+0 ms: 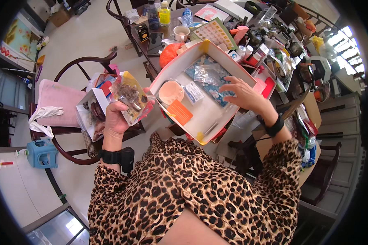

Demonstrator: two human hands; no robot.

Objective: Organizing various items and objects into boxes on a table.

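Observation:
My left hand [116,114] grips a clear plastic packet [129,96] of brown dried-looking contents, with its fingertips close to the rim of a shallow white-lined box [199,128]. My right hand [243,94] hovers with fingers apart over the box's right side and holds nothing. Beneath it lies a blue patterned cloth item [213,88], partly under a clear plastic bag [206,74]. Also inside the box are a round peach-coloured plastic piece [171,92], a white card with print [193,92], an orange lined card [180,112] and a small slim silvery item [210,128].
The table behind is crowded with a mug [181,33], bottles [164,13], a phone [155,43] and jars. To my left, a wooden chair [61,69] bears a pink cushion [59,102] and a filled white box [101,99]. A full cardboard box [312,107] stands at right.

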